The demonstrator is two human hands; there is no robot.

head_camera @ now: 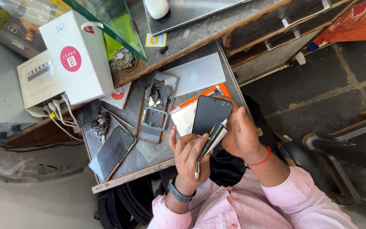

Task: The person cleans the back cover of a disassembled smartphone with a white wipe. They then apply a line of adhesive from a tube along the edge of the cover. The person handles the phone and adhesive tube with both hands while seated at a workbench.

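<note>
Gripping a black phone point(209, 113) by its edge, the right hand point(239, 135) is steadying it just above the left hand point(188, 157), which is clenching a glue tube point(210, 142) against the phone's lower edge.

Left hand point(190, 154) curls its fingers round a glue tube point(210, 142), wrist bent upward. Right hand point(240, 133) sits just right of that tube — fingers wrapped, thumb pointing up along it — both forearms angled in from below.
</note>
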